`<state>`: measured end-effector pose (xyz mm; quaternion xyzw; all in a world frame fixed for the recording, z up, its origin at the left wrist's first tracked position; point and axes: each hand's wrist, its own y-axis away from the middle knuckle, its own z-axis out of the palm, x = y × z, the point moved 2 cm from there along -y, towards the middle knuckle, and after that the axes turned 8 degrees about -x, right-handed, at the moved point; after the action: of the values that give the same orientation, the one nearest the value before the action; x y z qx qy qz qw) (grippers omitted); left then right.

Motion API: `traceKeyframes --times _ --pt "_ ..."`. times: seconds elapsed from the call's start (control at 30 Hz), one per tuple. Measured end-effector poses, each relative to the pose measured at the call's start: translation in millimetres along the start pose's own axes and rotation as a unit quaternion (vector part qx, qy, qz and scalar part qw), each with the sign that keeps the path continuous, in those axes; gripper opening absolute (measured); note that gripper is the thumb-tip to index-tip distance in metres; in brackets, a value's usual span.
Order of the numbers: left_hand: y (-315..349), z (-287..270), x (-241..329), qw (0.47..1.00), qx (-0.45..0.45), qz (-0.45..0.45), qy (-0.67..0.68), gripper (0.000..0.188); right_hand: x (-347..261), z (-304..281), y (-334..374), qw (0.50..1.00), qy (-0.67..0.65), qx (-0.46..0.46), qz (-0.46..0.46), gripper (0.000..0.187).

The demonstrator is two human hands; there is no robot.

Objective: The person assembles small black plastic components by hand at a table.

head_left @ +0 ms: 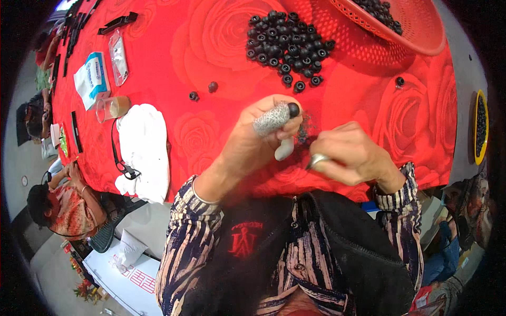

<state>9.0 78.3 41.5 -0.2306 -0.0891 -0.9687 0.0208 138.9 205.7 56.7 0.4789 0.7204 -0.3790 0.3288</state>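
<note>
A small hand-assembly workroom: one long counter (174, 47) under a red rose-printed cloth, a heap of small black parts (287, 45) near its far edge, a red basket (416, 31) holding more, other workers (63, 205) seated along the left edge.

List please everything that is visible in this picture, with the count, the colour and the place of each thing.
table cover: one, red with rose pattern, over the whole table
black caps: a heap, too many to count, black, far middle of the table
loose caps: two, black, left of the heap
basket: one, red, far right, holds more black pieces
white cloth: one, near left edge
cup: one, clear, beside the cloth
packet: one, white and blue, far left
yellow tray: one, right edge
left hand: grey finger cover, holds one black cap
right hand: holds a small metal tool
</note>
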Motion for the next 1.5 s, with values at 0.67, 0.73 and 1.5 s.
traceKeyframes --times 0.67,0.73,1.5 --pt "2 8 -29 0.994 0.022 -0.106 0.026 0.026 -13 3 -5 0.960 0.189 0.203 -0.032 0.038" --pt "3 7 -29 0.994 -0.009 -0.099 0.040 0.025 -13 4 -7 0.958 0.178 0.225 -0.028 0.032" --pt "2 6 -33 0.997 -0.018 -0.057 -0.046 0.021 -11 -7 -3 0.976 -0.048 0.191 0.094 0.018"
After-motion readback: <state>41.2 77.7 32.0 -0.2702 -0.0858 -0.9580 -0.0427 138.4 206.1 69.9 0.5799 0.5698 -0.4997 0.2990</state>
